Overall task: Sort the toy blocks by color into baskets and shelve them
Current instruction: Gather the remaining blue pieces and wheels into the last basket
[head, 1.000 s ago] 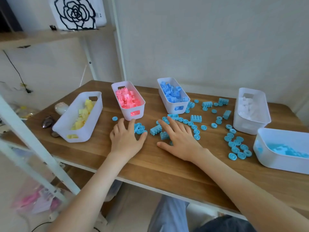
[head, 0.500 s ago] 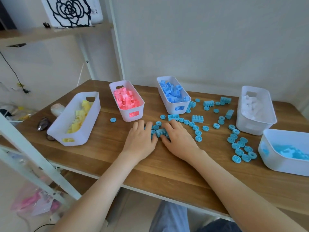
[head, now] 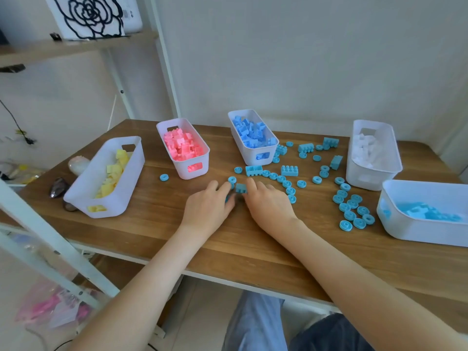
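Our left grip (head: 210, 207) and right grip (head: 269, 205) lie palm-down on the surface (head: 162, 224). Their fingers are loosely curved and clasp nothing, flanking a small light-blue block (head: 241, 187). More light-blue round pieces (head: 352, 209) lie scattered to the right, between the blue-filled basket (head: 253, 160) and the white-filled basket (head: 364, 178).

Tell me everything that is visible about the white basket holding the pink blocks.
The pink-block basket is white and looks like smooth plastic. It is long and narrow, with rounded corners and a handle slot in each short end. Pink blocks fill it almost to the rim and show through the near slot. It stands upright on the wooden table, between the yellow-block basket and the blue-block basket, and touches neither of them. No hand touches it.
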`<state>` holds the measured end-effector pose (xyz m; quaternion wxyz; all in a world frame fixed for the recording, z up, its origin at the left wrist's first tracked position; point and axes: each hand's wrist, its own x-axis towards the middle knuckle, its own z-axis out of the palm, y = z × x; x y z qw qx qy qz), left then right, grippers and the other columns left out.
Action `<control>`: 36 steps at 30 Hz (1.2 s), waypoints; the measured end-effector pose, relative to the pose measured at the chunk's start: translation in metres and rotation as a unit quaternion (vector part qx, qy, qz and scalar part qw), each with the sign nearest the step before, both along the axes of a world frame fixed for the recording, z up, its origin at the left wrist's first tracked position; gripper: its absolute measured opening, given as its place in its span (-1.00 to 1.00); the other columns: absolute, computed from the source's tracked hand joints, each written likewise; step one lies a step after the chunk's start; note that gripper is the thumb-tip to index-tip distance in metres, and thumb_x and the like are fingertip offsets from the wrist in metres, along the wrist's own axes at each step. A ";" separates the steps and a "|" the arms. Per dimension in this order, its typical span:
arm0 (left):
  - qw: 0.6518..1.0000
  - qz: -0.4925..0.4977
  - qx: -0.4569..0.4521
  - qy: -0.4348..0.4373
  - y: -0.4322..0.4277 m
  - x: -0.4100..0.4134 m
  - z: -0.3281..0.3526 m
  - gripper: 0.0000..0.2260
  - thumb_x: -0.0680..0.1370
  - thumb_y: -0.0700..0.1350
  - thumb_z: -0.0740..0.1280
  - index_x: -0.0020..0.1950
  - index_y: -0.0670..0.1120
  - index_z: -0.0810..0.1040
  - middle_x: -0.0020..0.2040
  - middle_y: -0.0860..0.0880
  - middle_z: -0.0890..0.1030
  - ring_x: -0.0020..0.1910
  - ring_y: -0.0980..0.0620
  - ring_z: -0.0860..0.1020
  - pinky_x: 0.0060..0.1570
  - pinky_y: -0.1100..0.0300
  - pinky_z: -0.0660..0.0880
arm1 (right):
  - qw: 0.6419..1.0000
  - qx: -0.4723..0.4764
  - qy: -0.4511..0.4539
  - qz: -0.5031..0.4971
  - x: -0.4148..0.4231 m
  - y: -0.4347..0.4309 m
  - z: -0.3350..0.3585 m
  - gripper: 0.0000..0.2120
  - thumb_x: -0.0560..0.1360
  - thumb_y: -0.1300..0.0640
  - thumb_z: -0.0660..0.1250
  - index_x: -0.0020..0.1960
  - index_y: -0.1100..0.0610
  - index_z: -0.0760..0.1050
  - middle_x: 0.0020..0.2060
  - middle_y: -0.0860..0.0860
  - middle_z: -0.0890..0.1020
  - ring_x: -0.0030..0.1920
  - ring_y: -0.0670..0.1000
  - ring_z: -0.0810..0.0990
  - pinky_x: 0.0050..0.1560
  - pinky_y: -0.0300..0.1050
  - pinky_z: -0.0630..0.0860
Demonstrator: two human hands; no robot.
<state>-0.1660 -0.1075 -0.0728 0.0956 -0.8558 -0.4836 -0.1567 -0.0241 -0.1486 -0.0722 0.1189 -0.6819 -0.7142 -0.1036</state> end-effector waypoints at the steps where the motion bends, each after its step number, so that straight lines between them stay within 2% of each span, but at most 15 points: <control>1: 1.000 -0.006 -0.001 0.004 -0.001 0.000 0.001 -0.65 0.63 0.12 0.09 0.33 0.00 0.40 0.03 0.02 0.49 -0.23 0.09 0.48 -0.47 0.34 0.20 | 1.000 0.003 -0.015 -0.003 0.000 -0.002 0.000 -0.81 0.60 0.05 0.17 0.15 0.12 0.32 -0.15 0.01 0.55 -0.20 0.01 0.54 -0.38 -0.16 0.37; 3: 1.000 -0.013 -0.009 0.012 -0.001 0.002 0.002 -0.65 0.62 0.13 0.11 0.32 -0.02 0.38 0.07 0.02 0.49 -0.16 0.08 0.53 -0.45 0.33 0.22 | 1.000 0.015 -0.023 -0.010 0.000 -0.003 0.001 -0.82 0.59 0.03 0.20 0.10 0.13 0.35 -0.24 0.00 0.55 -0.30 0.00 0.53 -0.45 -0.16 0.33; 6: 0.999 -0.005 -0.029 0.031 0.000 0.007 0.002 -0.66 0.63 0.13 0.11 0.27 -0.07 0.38 0.07 0.00 0.46 -0.17 0.07 0.54 -0.39 0.28 0.33 | 1.000 -0.021 0.000 -0.019 0.003 -0.004 0.009 -0.77 0.63 -0.01 0.04 0.11 0.14 0.31 -0.23 0.02 0.57 -0.33 0.02 0.54 -0.43 -0.14 0.40; 9: 0.998 0.004 -0.033 0.048 -0.004 0.015 0.002 -0.65 0.65 0.09 0.07 0.30 -0.10 0.36 0.10 -0.03 0.46 -0.16 0.04 0.56 -0.37 0.26 0.35 | 0.997 -0.052 -0.006 -0.057 0.010 -0.005 0.013 -0.79 0.63 0.01 0.05 0.13 0.14 0.30 -0.32 0.00 0.52 -0.42 -0.01 0.46 -0.48 -0.17 0.37; 12: 0.997 -0.015 -0.003 0.073 -0.009 0.023 0.002 -0.68 0.66 0.03 0.03 0.28 -0.11 0.39 0.12 -0.04 0.49 -0.15 0.03 0.58 -0.36 0.26 0.36 | 0.993 -0.086 0.002 -0.085 0.015 -0.013 0.016 -0.81 0.63 0.05 0.09 0.17 0.13 0.29 -0.36 -0.01 0.46 -0.41 -0.01 0.47 -0.49 -0.17 0.36; 14: 0.996 -0.031 0.015 0.076 -0.012 0.029 0.003 -0.72 0.67 0.01 0.01 0.21 -0.09 0.42 0.10 -0.03 0.51 -0.15 0.02 0.58 -0.36 0.25 0.34 | 0.991 -0.103 0.018 -0.088 0.021 -0.021 0.019 -0.78 0.63 0.05 0.08 0.21 0.13 0.27 -0.31 0.02 0.51 -0.35 0.01 0.53 -0.44 -0.16 0.39; 16: 0.998 -0.039 0.011 0.055 -0.018 0.035 0.005 -0.74 0.67 0.01 0.02 0.14 -0.08 0.42 0.07 -0.02 0.51 -0.13 0.02 0.58 -0.36 0.25 0.31 | 0.987 -0.120 0.052 -0.094 0.028 -0.029 0.025 -0.74 0.63 0.07 0.07 0.28 0.15 0.25 -0.15 0.06 0.58 -0.22 0.04 0.60 -0.35 -0.15 0.44; 19: 0.998 -0.053 0.029 0.015 -0.026 0.045 0.008 -0.76 0.66 0.01 0.06 0.10 -0.08 0.44 0.03 0.00 0.50 -0.13 0.04 0.56 -0.40 0.31 0.26 | 0.985 -0.103 0.110 -0.087 0.042 -0.044 0.039 -0.68 0.63 0.11 0.08 0.37 0.16 0.25 0.04 0.09 0.57 -0.08 0.07 0.61 -0.22 -0.11 0.52; 21: 0.996 -0.078 0.047 -0.022 -0.033 0.054 0.010 -0.80 0.62 -0.02 0.17 0.01 -0.12 0.49 -0.07 -0.02 0.52 -0.25 0.03 0.56 -0.46 0.34 0.21 | 0.979 -0.077 0.171 -0.078 0.056 -0.055 0.055 -0.70 0.63 0.12 0.10 0.33 0.17 0.32 0.03 0.10 0.57 -0.08 0.06 0.60 -0.15 -0.10 0.54; 23: 0.987 -0.120 0.074 -0.072 -0.038 0.067 0.015 -0.86 0.53 -0.10 0.34 -0.14 -0.16 0.52 -0.23 -0.06 0.52 -0.43 0.02 0.51 -0.53 0.33 0.21 | 0.956 -0.047 0.277 -0.085 0.075 -0.065 0.070 -0.70 0.62 0.05 0.13 0.29 0.16 0.36 -0.04 0.05 0.58 -0.14 0.00 0.54 -0.25 -0.19 0.42; 24: 0.981 -0.140 0.089 -0.097 -0.040 0.076 0.018 -0.86 0.51 -0.11 0.37 -0.16 -0.16 0.52 -0.27 -0.06 0.51 -0.48 0.03 0.48 -0.55 0.32 0.21 | 0.946 -0.036 0.310 -0.094 0.086 -0.070 0.079 -0.69 0.61 0.03 0.14 0.28 0.15 0.37 -0.08 0.02 0.56 -0.17 -0.03 0.52 -0.31 -0.23 0.36; 28: 0.964 -0.209 0.056 -0.155 -0.055 0.118 0.043 -0.76 0.60 -0.04 0.15 -0.11 -0.15 0.49 -0.20 -0.05 0.48 -0.40 0.05 0.47 -0.47 0.29 0.26 | 0.925 -0.015 0.344 -0.159 0.139 -0.098 0.104 -0.79 0.59 -0.03 0.16 0.15 0.05 0.39 -0.18 -0.03 0.55 -0.31 0.01 0.55 -0.51 -0.18 0.45; 30: 0.954 -0.222 -0.021 -0.200 -0.065 0.146 0.053 -0.77 0.64 -0.02 0.09 -0.07 -0.12 0.43 -0.12 -0.01 0.45 -0.28 0.06 0.47 -0.34 0.26 0.29 | 0.916 -0.003 0.350 -0.197 0.169 -0.116 0.111 -0.78 0.58 -0.04 0.18 0.12 0.06 0.42 -0.23 -0.05 0.53 -0.29 0.07 0.58 -0.42 -0.09 0.56; 32: 0.941 -0.234 -0.081 -0.231 -0.071 0.168 0.059 -0.79 0.66 -0.03 0.08 -0.05 -0.10 0.41 -0.10 0.01 0.43 -0.21 0.07 0.45 -0.26 0.24 0.29 | 0.909 -0.010 0.352 -0.223 0.196 -0.130 0.113 -0.80 0.58 -0.02 0.20 0.07 0.09 0.44 -0.25 0.00 0.53 -0.34 0.06 0.55 -0.40 -0.07 0.53; 36: 0.914 -0.291 -0.112 -0.258 -0.086 0.220 0.079 -0.79 0.65 -0.06 0.10 -0.10 -0.13 0.38 -0.14 -0.01 0.41 -0.24 0.04 0.41 -0.26 0.23 0.27 | 0.903 -0.025 0.326 -0.280 0.247 -0.158 0.107 -0.81 0.57 -0.02 0.22 -0.01 0.10 0.46 -0.22 0.12 0.59 -0.28 0.17 0.59 -0.35 0.00 0.54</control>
